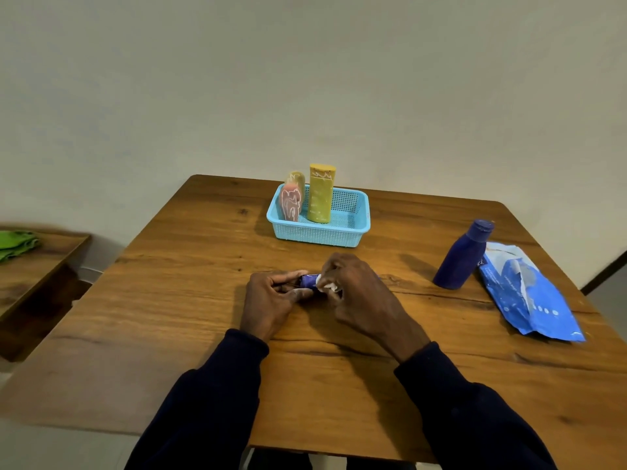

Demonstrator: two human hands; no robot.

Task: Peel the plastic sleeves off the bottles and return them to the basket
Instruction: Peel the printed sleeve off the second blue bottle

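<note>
A plain pale wall (305, 79) fills the upper half of the view. At far left a lower side bench (44, 262) of the same brown wood carries a green cloth (15, 244), blurred and cut off by the edge. The main bench (190, 334) is grained wood with rounded far corners. Near its middle the left hand (271, 300) grips a small blue bottle (309, 280) lying just above the wood, and the right hand (359, 293) curls over the bottle's other end, pinching a white scrap (328, 286). Most of that bottle is hidden by the fingers. Behind the hands, a light blue basket (353, 228) holds a pink bottle (290, 205) and a yellow bottle (320, 195), both upright, with a third bottle (298, 179) half hidden behind the pink one. To the right a dark blue bottle (464, 256) stands touching a crumpled blue wrapper (529, 293), its print unreadable.
</note>
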